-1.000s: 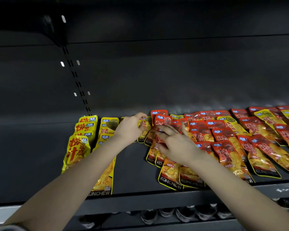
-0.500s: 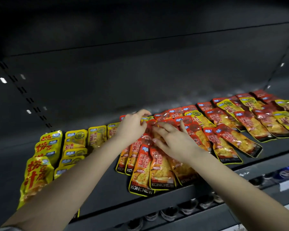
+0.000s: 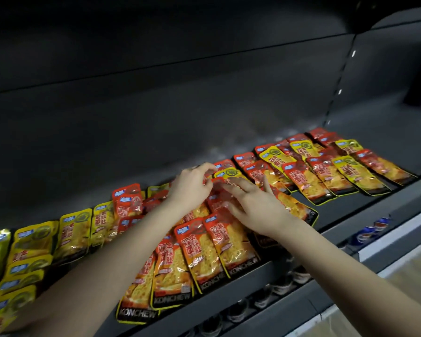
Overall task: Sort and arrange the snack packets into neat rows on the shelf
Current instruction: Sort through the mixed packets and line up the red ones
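Observation:
Snack packets lie across a dark shelf. Yellow packets fill the left end, overlapping red packets cover the middle, and red and yellow ones are mixed at the right. My left hand reaches to the back of the middle pile, its curled fingers and thumb pinching the top of a red packet. My right hand lies just right of it, its straight, spread fingers pressing flat on the red packets. What lies under both hands is hidden.
Behind the packets runs a strip of bare shelf floor up to the dark back wall. A slotted upright stands at the right. Below the front edge, a lower shelf holds blue-labelled items and dark bottle tops.
The view has swung right, so the whole shelf sits further left and tilted in frame. Both hands stay on the middle red pile, shifting slightly right along it.

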`<state>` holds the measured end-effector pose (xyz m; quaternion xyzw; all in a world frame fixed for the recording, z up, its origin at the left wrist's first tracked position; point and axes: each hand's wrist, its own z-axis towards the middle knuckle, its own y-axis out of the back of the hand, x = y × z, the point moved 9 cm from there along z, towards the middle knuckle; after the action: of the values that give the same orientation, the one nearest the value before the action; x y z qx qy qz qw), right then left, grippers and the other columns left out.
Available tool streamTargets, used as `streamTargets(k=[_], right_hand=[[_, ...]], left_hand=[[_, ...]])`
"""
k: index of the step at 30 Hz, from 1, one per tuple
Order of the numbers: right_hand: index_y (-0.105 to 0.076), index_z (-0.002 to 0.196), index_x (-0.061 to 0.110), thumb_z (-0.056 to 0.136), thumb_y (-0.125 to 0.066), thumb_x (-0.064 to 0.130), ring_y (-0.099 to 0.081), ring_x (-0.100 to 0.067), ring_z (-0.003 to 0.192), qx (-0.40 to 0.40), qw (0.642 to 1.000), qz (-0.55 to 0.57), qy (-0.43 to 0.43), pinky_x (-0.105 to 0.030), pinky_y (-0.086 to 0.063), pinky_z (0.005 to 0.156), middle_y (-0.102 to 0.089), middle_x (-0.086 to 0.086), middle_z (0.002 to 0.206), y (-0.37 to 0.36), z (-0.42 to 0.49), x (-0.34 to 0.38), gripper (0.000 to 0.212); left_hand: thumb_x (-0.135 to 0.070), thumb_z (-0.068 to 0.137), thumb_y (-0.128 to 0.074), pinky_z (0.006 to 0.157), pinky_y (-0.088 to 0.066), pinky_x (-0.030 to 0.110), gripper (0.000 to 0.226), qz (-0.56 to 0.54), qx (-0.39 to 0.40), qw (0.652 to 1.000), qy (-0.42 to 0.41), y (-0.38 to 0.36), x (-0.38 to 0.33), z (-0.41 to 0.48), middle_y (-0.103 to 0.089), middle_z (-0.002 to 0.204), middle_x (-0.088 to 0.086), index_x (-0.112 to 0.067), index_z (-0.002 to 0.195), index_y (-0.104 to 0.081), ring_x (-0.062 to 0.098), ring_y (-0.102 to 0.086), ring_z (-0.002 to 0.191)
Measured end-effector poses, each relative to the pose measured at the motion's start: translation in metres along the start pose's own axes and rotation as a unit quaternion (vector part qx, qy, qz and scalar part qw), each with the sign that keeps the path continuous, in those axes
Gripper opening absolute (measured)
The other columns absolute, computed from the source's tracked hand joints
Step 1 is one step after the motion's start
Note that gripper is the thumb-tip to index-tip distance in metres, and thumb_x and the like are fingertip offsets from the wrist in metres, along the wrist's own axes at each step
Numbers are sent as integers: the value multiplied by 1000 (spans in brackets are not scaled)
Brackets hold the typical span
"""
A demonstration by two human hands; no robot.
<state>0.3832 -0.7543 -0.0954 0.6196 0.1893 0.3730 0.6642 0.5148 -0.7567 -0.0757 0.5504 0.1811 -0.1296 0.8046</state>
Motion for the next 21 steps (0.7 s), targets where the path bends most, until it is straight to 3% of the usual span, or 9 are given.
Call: streamTargets(k=[4, 15, 21], right_hand=[[-24, 147, 28, 96, -32, 48, -21, -14, 141, 24, 999, -19, -14, -58, 4, 112, -22, 5, 153, -1, -3, -33, 54], [-28, 145, 26, 96, -32, 49, -17, -13, 142, 32, 999, -14, 1, -57, 3, 112, -26, 8, 152, -1, 0, -79, 54], [-38, 140, 32, 96, -33, 49, -9, -16, 144, 48, 998, 11, 26, -58, 3, 111, -26, 12, 151, -13, -3, -84, 47]], left_hand=[[-23, 85, -60, 86, -51, 40, 33, 12, 30, 999, 20, -24, -10, 17, -67, 114, 4, -28, 118, -58, 26, -63, 104], [-29, 92, -54, 98, -42, 38, 37, 69, 76, 993, 60, -63, -23, 38, -58, 129, 8, -23, 128, -51, 30, -50, 121], [-25, 92, -54, 100, -39, 39, 30, 64, 42, 995, 67, -68, -28, 39, -61, 124, 7, -17, 121, -57, 30, -53, 116]])
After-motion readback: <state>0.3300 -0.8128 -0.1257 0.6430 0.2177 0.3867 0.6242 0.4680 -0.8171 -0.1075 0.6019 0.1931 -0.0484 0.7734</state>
